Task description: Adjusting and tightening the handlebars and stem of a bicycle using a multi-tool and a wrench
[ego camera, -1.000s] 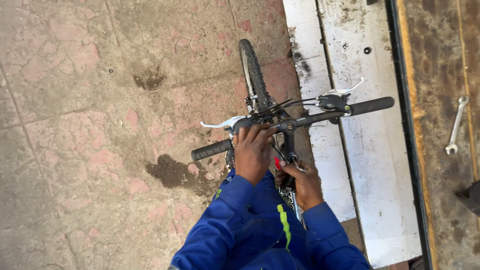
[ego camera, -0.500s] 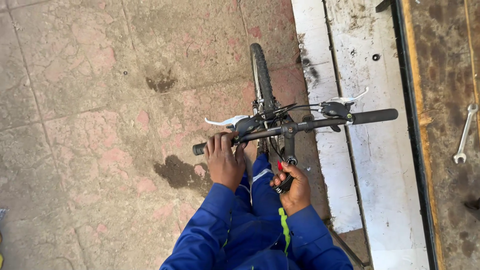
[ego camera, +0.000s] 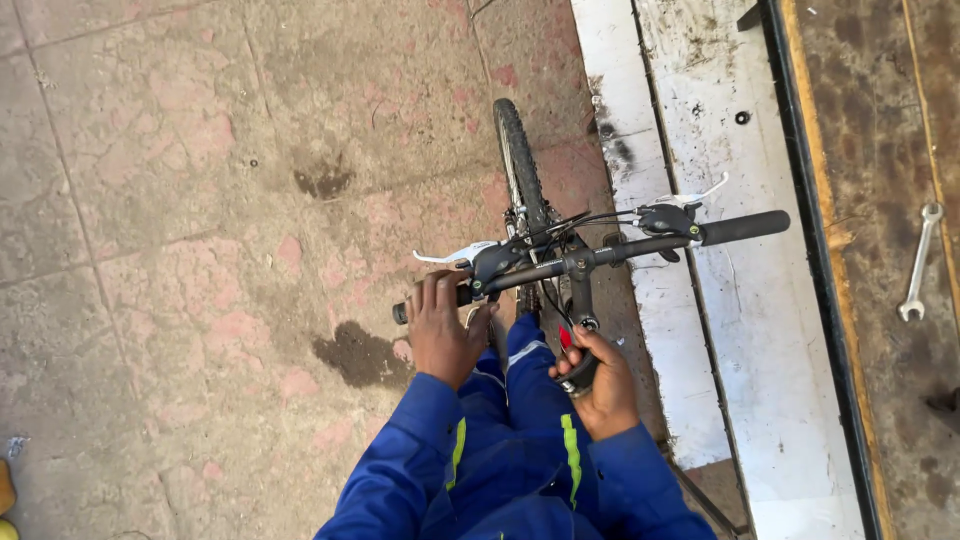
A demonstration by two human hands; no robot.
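Two hands on one bicycle.

- A spanner lay on a rusty brown surface at the right edge.
- A white, paint-chipped step ran beside that surface.
- Worn pinkish paving covered the ground.
- Two dark stains marked the paving, one larger and nearer, one smaller and farther off.
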